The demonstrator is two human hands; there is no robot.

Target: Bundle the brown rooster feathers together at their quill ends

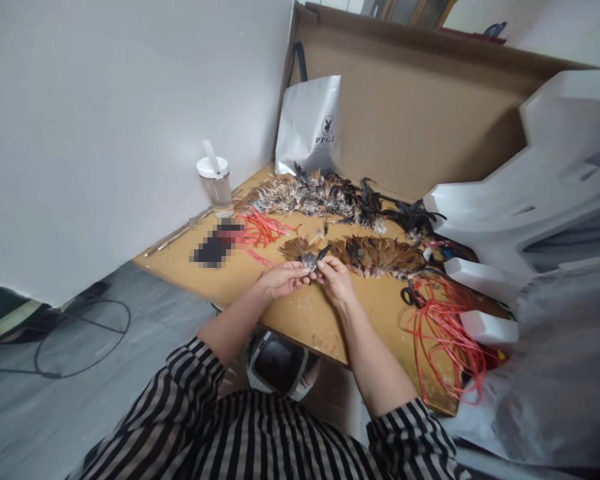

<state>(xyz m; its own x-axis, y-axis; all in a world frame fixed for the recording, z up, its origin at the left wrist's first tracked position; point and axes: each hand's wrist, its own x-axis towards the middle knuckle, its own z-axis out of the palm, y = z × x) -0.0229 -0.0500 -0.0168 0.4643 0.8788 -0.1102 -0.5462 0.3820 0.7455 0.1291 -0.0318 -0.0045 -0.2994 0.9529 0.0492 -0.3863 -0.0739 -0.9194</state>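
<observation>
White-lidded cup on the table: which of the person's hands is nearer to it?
Left. The left hand is in front of the white-lidded cup and to its right; the right hand is farther right, beyond the left.

A yellowish-brown table [300,319], its top flecked with pale bits toward the near edge, carries everything here. At its far left stands a clear cup [219,192] with a white lid; thin sticks [167,241] lie along the left edge. A silver bag [307,123] stands at the far side, with a long mottled feather row [305,195] in front of it. Nearer lie a small brown clump [296,249] and, to its right, a brown feather row [380,255]. Red strips [264,228] spread at left, beside a pixelated dark patch [214,248]. At right, black-handled scissors [413,295] lie next to a red strip tangle [433,328], partly overhanging the near edge.
</observation>
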